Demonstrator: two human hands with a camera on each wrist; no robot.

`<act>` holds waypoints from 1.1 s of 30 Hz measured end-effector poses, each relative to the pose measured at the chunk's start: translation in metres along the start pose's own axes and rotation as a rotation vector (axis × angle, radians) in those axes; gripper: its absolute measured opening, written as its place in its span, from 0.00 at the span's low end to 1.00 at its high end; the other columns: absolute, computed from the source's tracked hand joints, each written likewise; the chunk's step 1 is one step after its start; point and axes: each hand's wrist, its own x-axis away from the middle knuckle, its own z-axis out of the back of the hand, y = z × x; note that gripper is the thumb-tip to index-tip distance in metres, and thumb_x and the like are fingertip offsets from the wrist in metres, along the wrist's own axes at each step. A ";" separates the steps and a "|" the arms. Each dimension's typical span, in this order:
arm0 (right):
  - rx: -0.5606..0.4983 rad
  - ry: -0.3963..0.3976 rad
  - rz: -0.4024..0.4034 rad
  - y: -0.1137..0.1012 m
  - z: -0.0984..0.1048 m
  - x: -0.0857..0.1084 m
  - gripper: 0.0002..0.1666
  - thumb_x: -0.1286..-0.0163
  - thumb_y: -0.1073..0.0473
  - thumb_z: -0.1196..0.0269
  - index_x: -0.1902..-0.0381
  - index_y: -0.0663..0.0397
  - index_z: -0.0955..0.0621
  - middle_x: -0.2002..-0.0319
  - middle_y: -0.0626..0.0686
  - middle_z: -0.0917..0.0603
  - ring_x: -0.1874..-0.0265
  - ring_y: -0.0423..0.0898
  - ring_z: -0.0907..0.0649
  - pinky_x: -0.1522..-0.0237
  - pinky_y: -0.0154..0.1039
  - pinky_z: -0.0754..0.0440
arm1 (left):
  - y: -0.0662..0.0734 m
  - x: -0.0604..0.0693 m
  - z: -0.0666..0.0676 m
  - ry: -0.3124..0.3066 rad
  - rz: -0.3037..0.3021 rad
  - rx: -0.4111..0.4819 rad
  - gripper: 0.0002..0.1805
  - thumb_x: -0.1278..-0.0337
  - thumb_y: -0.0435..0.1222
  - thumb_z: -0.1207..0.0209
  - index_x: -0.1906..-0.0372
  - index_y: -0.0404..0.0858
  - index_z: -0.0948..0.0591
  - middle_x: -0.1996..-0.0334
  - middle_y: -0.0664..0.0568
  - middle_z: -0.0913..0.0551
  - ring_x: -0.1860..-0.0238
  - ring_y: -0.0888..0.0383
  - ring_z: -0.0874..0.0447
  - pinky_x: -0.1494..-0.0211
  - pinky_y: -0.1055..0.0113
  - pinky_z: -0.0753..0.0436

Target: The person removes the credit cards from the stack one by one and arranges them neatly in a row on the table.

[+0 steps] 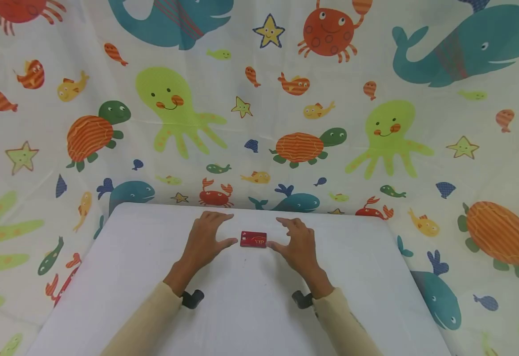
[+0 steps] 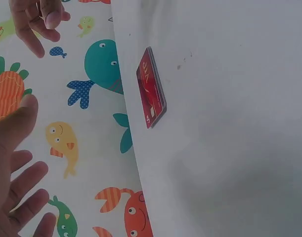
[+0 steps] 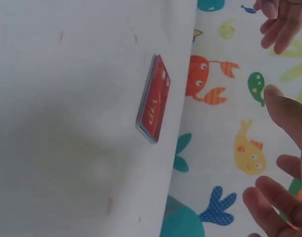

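Note:
A small stack of red cards (image 1: 253, 239) lies flat on the white table, its top card lettered "VIP". Layered edges of the stack (image 2: 151, 89) show in the left wrist view. My left hand (image 1: 203, 241) is just left of the cards, thumb and fingers spread in a C shape, holding nothing. Mirroring it on the other side, my right hand (image 1: 300, 245) has its thumb tip close to the stack's right edge. Whether that thumb touches the cards cannot be told from the head view; in the right wrist view the thumb (image 3: 286, 113) appears apart from them.
The white table (image 1: 250, 306) has its far edge a short way beyond the cards. Behind it hangs a curtain (image 1: 241, 143) printed with sea animals. Dark wrist-worn devices sit at the left wrist (image 1: 193, 299) and right wrist (image 1: 302, 299).

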 end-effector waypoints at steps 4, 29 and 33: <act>-0.001 -0.017 -0.012 0.002 -0.006 -0.001 0.42 0.43 0.41 0.18 0.32 0.39 0.18 0.45 0.51 0.13 0.55 0.47 0.13 0.46 0.49 0.21 | -0.001 -0.002 -0.008 -0.028 0.023 0.012 0.37 0.52 0.46 0.17 0.34 0.44 0.15 0.40 0.46 0.11 0.38 0.45 0.19 0.38 0.42 0.16; -0.099 -0.114 -0.087 0.013 -0.032 -0.006 0.37 0.41 0.49 0.18 0.33 0.39 0.17 0.50 0.52 0.11 0.57 0.53 0.13 0.47 0.50 0.23 | -0.019 0.002 -0.051 -0.139 0.143 0.117 0.32 0.50 0.43 0.18 0.36 0.46 0.14 0.40 0.49 0.11 0.39 0.49 0.20 0.35 0.48 0.14; -0.108 -0.121 -0.086 0.016 -0.037 -0.006 0.36 0.41 0.50 0.18 0.34 0.39 0.17 0.50 0.53 0.11 0.57 0.51 0.13 0.47 0.51 0.23 | -0.022 0.002 -0.056 -0.156 0.151 0.118 0.32 0.49 0.44 0.19 0.36 0.46 0.14 0.40 0.49 0.12 0.39 0.50 0.20 0.34 0.49 0.15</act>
